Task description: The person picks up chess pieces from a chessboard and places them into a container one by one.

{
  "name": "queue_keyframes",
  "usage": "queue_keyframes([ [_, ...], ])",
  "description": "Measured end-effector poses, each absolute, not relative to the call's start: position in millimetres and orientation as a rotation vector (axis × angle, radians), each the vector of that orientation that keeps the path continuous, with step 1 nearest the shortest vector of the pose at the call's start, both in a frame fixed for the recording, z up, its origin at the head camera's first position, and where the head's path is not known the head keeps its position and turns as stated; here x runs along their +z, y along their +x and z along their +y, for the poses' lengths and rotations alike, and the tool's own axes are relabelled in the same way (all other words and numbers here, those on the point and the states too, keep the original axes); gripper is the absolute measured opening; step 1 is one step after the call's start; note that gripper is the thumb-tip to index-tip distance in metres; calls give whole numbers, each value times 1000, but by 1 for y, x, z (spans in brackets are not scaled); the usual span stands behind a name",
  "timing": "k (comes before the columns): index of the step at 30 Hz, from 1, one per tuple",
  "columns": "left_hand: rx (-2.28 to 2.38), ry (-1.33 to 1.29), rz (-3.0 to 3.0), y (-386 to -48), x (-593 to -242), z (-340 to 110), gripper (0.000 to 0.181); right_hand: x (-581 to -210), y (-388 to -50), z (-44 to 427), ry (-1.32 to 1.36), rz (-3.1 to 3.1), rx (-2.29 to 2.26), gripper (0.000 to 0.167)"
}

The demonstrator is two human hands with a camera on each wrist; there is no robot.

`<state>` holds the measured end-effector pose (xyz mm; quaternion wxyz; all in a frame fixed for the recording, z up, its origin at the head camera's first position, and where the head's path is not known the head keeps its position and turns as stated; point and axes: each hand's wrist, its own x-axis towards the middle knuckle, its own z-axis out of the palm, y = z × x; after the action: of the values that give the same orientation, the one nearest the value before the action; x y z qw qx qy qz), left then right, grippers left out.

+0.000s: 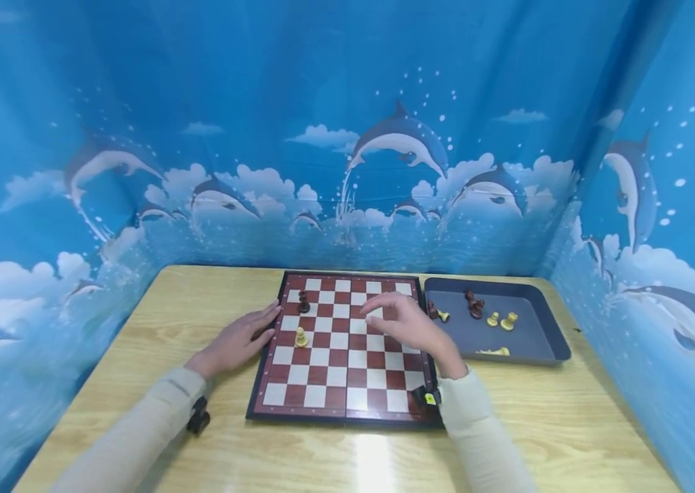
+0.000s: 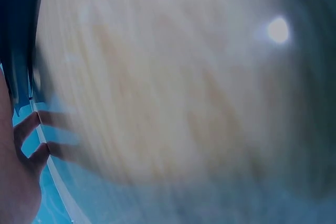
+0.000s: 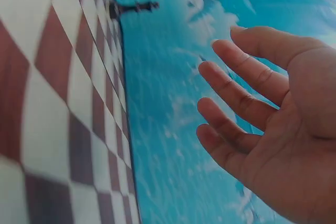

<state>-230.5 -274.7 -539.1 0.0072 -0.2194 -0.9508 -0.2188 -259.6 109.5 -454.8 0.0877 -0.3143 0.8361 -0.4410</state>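
A red and white chessboard (image 1: 330,357) lies unfolded on the table. My left hand (image 1: 237,342) rests at the board's left edge with its fingertips on the border. In the left wrist view that hand (image 2: 23,166) shows only at the far left. Two pieces stand on the left side of the board: a dark chess piece (image 1: 303,302) and a pale one (image 1: 300,337). Over the right half of the board hovers my right hand (image 1: 405,322), its fingers loosely bent. The right wrist view shows nothing in that hand (image 3: 273,98), and a dark chess piece (image 3: 137,7) stands beyond.
To the right of the board sits a grey tray (image 1: 535,342) with several dark and pale pieces lying or standing in it. The wooden table (image 1: 193,294) borders a blue dolphin curtain (image 1: 298,226) at the back and sides.
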Motion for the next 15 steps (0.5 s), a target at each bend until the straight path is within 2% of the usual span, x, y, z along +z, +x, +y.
queue_keyframes([
  [15, -700, -694, -2938, -230, -538, -273, 57, -474, -261, 38, -1113, 2360, -1139, 28],
])
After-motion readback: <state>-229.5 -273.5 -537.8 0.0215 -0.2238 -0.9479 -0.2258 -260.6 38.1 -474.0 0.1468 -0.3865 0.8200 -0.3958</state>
